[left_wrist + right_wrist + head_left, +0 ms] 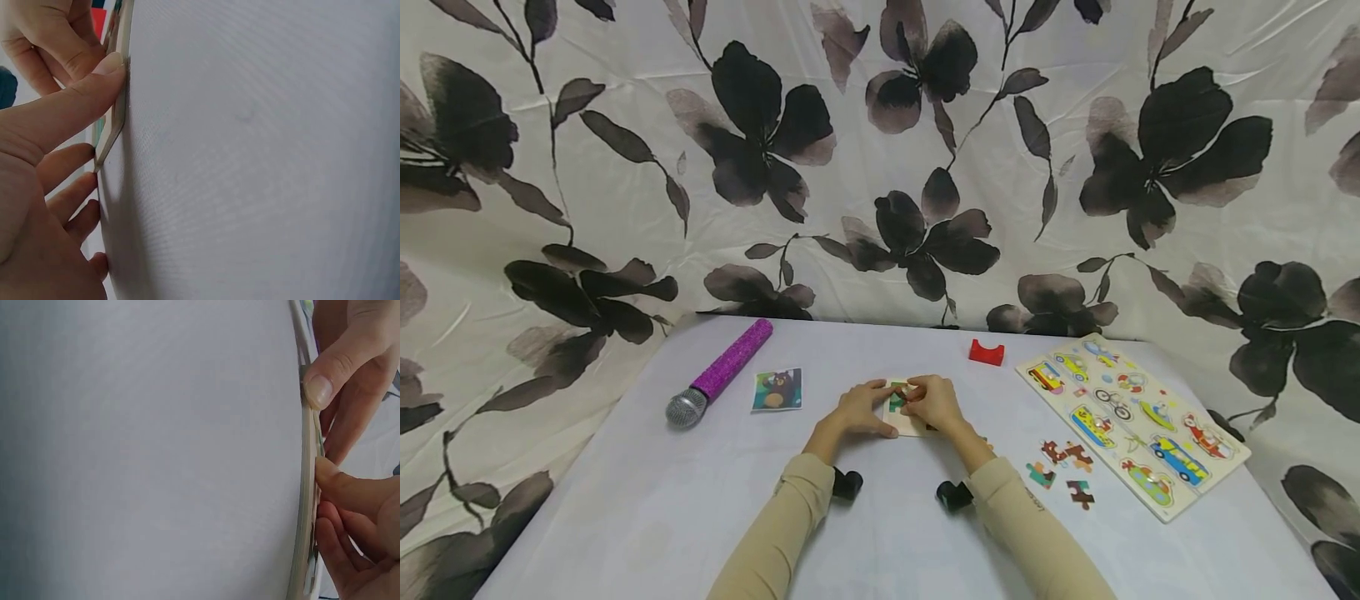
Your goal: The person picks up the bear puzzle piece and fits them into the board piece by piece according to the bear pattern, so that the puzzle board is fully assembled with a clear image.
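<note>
A small wooden puzzle board (908, 427) lies in the middle of the white table, with green puzzle pieces (895, 403) set in it. My left hand (859, 409) holds the board at its left side, the thumb on the near edge and the fingers spread around the corner. In the left wrist view the thumb (87, 94) lies along the board's edge. My right hand (937, 402) bends over the board and pinches a puzzle piece against its surface; the fingers mostly hide that piece. Thumb and fingertips (326, 472) sit right at the board's face in the right wrist view.
Several loose jigsaw pieces (1081, 495) lie to the right, beside a large picture board of vehicles (1120, 442). A bear picture card (777, 390) and a purple glittery microphone (733, 358) are to the left. Behind stands a red notched block (987, 352), before a flowered cloth (1030, 208).
</note>
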### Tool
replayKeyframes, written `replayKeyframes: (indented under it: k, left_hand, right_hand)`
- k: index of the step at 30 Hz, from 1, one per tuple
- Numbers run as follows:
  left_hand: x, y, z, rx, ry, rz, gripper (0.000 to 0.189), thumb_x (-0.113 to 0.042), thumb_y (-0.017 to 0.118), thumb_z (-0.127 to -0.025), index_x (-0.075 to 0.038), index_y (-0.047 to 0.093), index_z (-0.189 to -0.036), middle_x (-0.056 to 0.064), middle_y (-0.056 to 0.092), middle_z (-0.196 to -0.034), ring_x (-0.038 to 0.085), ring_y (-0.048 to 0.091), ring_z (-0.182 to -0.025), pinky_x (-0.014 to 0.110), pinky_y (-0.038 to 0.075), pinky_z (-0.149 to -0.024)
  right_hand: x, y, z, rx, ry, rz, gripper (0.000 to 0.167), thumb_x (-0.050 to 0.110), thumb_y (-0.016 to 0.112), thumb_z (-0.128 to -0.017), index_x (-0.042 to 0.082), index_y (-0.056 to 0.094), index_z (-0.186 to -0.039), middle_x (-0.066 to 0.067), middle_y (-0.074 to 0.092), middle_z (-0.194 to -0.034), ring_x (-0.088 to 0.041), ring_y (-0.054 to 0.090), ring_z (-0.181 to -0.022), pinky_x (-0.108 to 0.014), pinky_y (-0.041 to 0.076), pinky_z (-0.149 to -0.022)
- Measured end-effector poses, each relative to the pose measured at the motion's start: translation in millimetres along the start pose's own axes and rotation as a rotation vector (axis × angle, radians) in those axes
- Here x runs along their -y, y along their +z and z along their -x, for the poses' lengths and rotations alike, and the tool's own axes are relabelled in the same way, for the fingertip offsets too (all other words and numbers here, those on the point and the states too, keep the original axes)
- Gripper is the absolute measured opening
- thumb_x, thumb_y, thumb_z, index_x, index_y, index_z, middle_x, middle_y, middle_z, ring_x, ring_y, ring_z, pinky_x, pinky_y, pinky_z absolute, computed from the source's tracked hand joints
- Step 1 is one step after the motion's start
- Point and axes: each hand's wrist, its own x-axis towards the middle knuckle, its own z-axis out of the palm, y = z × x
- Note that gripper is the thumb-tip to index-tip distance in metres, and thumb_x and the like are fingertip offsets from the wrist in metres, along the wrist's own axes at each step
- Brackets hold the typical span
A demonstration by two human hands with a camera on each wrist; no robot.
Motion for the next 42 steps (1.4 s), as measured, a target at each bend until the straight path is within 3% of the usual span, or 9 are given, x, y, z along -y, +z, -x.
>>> replayKeyframes:
  k: [4, 9, 12, 14, 19, 24, 33, 36, 42]
  left_hand:
    - [1.0, 0.7, 0.0, -0.002, 0.003, 0.005, 0.081, -0.035, 0.081, -0.072, -0.007, 0.045, -0.140, 0.015, 0.035, -0.148, 0.043, 0.034, -0.131, 0.057, 0.031, -0.102]
    - [2.4, 2.1, 0.6, 0.002, 0.020, -0.008, 0.080, -0.036, 0.080, -0.072, -0.007, 0.046, -0.139, 0.015, 0.035, -0.148, 0.044, 0.035, -0.131, 0.058, 0.032, -0.101]
    - [2.5, 2.2, 1.7, -0.006, 0.020, -0.007, 0.081, -0.037, 0.080, -0.072, -0.007, 0.046, -0.139, 0.015, 0.035, -0.148, 0.043, 0.035, -0.131, 0.057, 0.032, -0.101]
    - [2.6, 2.2, 2.2, -0.014, 0.015, 0.003, 0.082, -0.036, 0.080, -0.071, -0.007, 0.045, -0.139, 0.014, 0.035, -0.148, 0.042, 0.034, -0.132, 0.057, 0.031, -0.102]
    - [1.9, 3.2, 4.4, -0.026, 0.002, 0.049, 0.089, -0.034, 0.082, -0.069, -0.005, 0.040, -0.142, 0.015, 0.036, -0.148, 0.039, 0.032, -0.134, 0.057, 0.026, -0.107]
    - [0.1, 3.2, 6.4, -0.049, -0.019, 0.088, 0.091, -0.032, 0.084, -0.068, -0.004, 0.039, -0.142, 0.016, 0.037, -0.147, 0.038, 0.031, -0.135, 0.056, 0.023, -0.109]
    - [0.1, 2.4, 6.9, -0.050, -0.013, 0.077, 0.087, -0.031, 0.084, -0.068, -0.003, 0.042, -0.139, 0.015, 0.037, -0.147, 0.037, 0.030, -0.136, 0.056, 0.022, -0.109]
    - [0.7, 2.5, 6.1, -0.049, -0.015, 0.079, 0.087, -0.032, 0.084, -0.069, -0.003, 0.042, -0.139, 0.015, 0.037, -0.147, 0.036, 0.030, -0.136, 0.056, 0.022, -0.109]
    - [0.3, 3.4, 4.6, -0.051, -0.009, 0.078, 0.087, -0.033, 0.083, -0.069, -0.003, 0.043, -0.140, 0.015, 0.037, -0.147, 0.036, 0.030, -0.136, 0.056, 0.023, -0.109]
  right_hand:
    - [-2, 2, 0.7, 0.021, -0.030, 0.062, 0.041, 0.004, 0.077, -0.075, -0.008, 0.064, -0.112, -0.012, 0.072, -0.085, -0.022, 0.068, -0.081, -0.037, 0.054, -0.077]
    - [-2, 2, 4.9, 0.074, -0.157, 0.250, 0.032, 0.007, 0.072, -0.080, -0.003, 0.067, -0.110, -0.012, 0.071, -0.094, -0.027, 0.064, -0.087, -0.041, 0.052, -0.080]
    - [-3, -4, 8.0, 0.129, -0.233, 0.237, 0.036, 0.007, 0.069, -0.081, -0.006, 0.065, -0.114, -0.016, 0.069, -0.105, -0.032, 0.062, -0.097, -0.044, 0.050, -0.086]
    - [-7, -10, 11.2, 0.157, -0.237, 0.147, 0.037, 0.005, 0.067, -0.083, -0.008, 0.062, -0.117, -0.018, 0.066, -0.111, -0.032, 0.062, -0.099, -0.043, 0.051, -0.085]
    - [-18, -34, 26.4, 0.081, -0.181, -0.030, 0.033, 0.002, 0.066, -0.085, -0.008, 0.062, -0.116, -0.019, 0.067, -0.106, -0.025, 0.062, -0.085, -0.036, 0.054, -0.074]
    - [-27, -65, 43.8, -0.005, -0.129, -0.016, 0.031, 0.002, 0.068, -0.083, -0.008, 0.064, -0.112, -0.019, 0.068, -0.099, -0.021, 0.058, -0.078, -0.033, 0.053, -0.069]
    - [-54, -86, 67.0, 0.208, 0.122, 0.098, 0.044, 0.021, 0.080, -0.075, 0.002, 0.067, -0.113, -0.008, 0.064, -0.099, -0.019, 0.048, -0.082, -0.028, 0.042, -0.068]
    - [-58, -82, 70.5, 0.246, 0.109, 0.126, 0.044, 0.025, 0.082, -0.072, 0.003, 0.069, -0.108, -0.004, 0.062, -0.095, -0.018, 0.048, -0.081, -0.028, 0.042, -0.067]
    - [-56, -80, 73.2, 0.220, 0.085, 0.102, 0.023, 0.015, 0.081, -0.073, 0.003, 0.067, -0.087, -0.001, 0.056, -0.080, -0.015, 0.047, -0.075, -0.027, 0.040, -0.064]
